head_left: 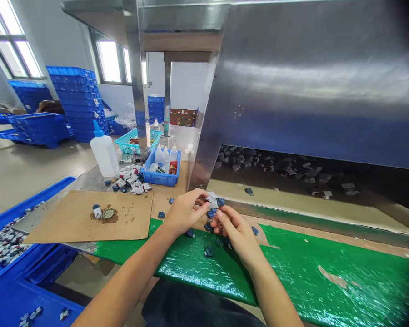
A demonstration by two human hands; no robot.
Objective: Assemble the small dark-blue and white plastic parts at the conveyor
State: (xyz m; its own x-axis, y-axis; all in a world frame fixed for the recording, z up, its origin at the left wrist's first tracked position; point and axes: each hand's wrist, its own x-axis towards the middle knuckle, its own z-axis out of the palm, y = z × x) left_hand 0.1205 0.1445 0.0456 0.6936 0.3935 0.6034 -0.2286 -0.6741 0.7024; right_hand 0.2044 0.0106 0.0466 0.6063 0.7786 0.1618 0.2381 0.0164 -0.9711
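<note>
My left hand point(190, 210) pinches a small white and dark blue piece point(214, 202) above the front edge of the bench. Close beside it on the right, my right hand point(234, 227) has its fingers closed at another dark blue piece point(211, 213), just below the first. Several dark blue pieces lie under and around my hands, one of them point(209, 251) on the green covering point(293, 268). On the cardboard sheet point(64, 218) at the left, a white and blue piece point(97, 211) stands beside a round cap point(108, 213) in a wet brown stain.
A white bottle with a blue tip point(104, 152) stands behind the cardboard, near a pile of pieces point(131, 178) and a blue basket of small bottles point(161, 178). A metal hood point(310, 81) covers more pieces at right. Blue trays point(7, 268) sit low at left.
</note>
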